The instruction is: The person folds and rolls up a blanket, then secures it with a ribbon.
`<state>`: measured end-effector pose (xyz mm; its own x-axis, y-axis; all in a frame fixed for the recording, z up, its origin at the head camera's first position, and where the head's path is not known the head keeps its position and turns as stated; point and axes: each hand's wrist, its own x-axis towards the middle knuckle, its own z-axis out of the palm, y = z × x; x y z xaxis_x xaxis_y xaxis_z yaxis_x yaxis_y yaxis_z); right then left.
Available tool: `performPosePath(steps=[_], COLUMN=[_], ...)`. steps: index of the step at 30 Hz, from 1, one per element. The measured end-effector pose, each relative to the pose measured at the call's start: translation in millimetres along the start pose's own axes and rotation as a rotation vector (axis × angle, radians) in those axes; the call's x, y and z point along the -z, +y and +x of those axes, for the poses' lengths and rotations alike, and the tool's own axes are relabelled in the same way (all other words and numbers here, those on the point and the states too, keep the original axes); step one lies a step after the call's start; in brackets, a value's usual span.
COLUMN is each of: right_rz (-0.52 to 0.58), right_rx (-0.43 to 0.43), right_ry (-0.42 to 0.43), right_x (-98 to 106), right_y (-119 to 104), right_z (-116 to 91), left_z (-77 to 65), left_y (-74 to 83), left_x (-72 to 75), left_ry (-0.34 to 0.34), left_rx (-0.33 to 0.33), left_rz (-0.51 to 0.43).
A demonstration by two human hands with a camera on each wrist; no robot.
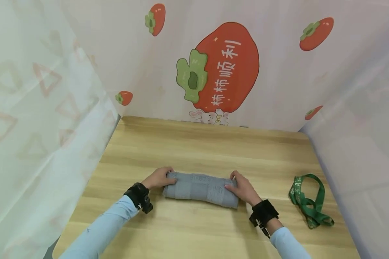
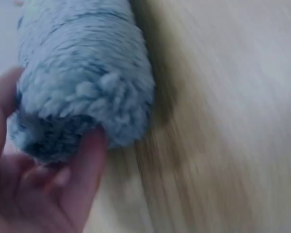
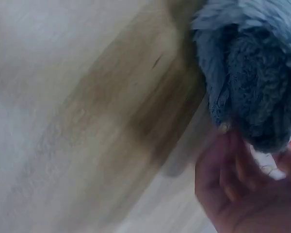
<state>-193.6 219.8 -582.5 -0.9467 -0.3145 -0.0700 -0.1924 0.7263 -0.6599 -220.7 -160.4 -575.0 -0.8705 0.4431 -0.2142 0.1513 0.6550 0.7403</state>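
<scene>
A rolled grey-blue towel (image 1: 197, 189) lies crosswise on the wooden table. My left hand (image 1: 159, 178) grips its left end, thumb on the near side and fingers toward the far side. At the other end, my right hand (image 1: 244, 189) holds the roll between thumb and fingers. The left wrist view shows the fluffy towel (image 2: 87, 73) close up, with a digit of the left hand (image 2: 43, 194) pressed at the hollow of the roll's end. In the right wrist view, folded layers show in the towel's end (image 3: 257, 73), and the right hand's (image 3: 247, 189) fingertips touch its lower edge.
A green patterned ribbon (image 1: 297, 192) lies loosely looped on the table's right side. Behind the wooden table (image 1: 207, 140) hangs a white sheet (image 1: 278, 82) printed with red fruit. More pale sheets enclose the left and right sides.
</scene>
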Motion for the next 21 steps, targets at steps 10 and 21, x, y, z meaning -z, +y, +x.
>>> performPosePath(steps=[10, 21], right_rz=[-0.471, -0.553], right_rx=[0.377, 0.29], right_ry=[0.299, -0.107], right_x=[-6.4, -31.3], right_y=[-51.7, -50.3], right_z=[3.1, -22.9], left_z=[15.7, -16.7], left_y=[43.8, 42.1], left_x=[-7.8, -49.6], left_ry=[0.243, 0.058], left_rx=[-0.398, -0.192], left_rz=[0.676, 0.872])
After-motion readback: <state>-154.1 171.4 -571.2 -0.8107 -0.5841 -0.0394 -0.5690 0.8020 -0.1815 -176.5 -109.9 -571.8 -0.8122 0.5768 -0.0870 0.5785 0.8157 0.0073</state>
